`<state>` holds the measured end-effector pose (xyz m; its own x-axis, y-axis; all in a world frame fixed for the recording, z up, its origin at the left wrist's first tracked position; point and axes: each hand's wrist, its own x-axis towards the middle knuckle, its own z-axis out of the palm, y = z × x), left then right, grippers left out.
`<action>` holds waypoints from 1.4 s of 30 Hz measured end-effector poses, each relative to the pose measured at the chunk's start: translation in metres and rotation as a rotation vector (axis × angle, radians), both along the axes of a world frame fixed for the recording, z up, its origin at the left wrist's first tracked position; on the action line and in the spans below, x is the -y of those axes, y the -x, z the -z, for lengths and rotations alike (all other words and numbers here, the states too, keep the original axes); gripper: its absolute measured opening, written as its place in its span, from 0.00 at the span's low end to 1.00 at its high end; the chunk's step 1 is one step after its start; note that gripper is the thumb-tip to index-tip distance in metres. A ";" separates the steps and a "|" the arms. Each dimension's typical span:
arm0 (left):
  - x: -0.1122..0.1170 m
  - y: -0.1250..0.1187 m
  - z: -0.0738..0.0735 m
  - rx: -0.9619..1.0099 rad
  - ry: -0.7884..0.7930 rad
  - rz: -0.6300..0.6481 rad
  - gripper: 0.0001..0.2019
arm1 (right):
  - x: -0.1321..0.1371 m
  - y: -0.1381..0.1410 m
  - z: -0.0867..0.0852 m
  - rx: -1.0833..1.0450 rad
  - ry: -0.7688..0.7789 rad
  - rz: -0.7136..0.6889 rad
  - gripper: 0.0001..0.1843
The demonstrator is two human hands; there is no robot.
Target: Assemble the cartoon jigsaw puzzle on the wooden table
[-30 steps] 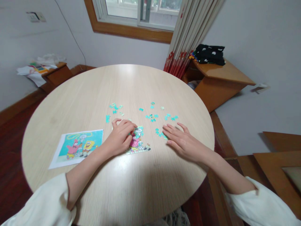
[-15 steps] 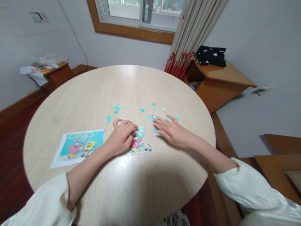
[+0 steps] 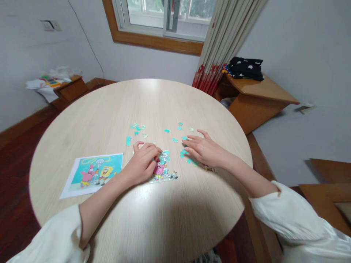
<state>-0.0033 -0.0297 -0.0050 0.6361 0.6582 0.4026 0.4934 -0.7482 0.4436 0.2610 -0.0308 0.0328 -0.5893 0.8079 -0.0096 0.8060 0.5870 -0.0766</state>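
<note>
Print (image 3: 93,174): flat on the table (image 3: 153,106), partly behind your left forearm (image 3: 102,202). Pieces (image 3: 128,141): loose, mostly teal, just beyond your left hand (image 3: 143,162). That hand: fingers curled over the left side of the puzzle (image 3: 159,169); whether pinching, cannot tell. Puzzle: part-joined, between your hands. Your right hand (image 3: 204,149): fingers spread, palm down over more pieces.

hands (image 3: 143,162) (image 3: 203,149): 2 | loose pcs (image 3: 167,130): 10+, some hidden | pt-built puzzle (image 3: 159,171): 1 | pic (image 3: 91,173): 1 | tbl (image 3: 153,102): 1
</note>
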 end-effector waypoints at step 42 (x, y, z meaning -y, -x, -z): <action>-0.001 0.001 0.004 -0.029 0.051 -0.024 0.12 | -0.002 0.007 0.021 0.011 0.037 0.029 0.31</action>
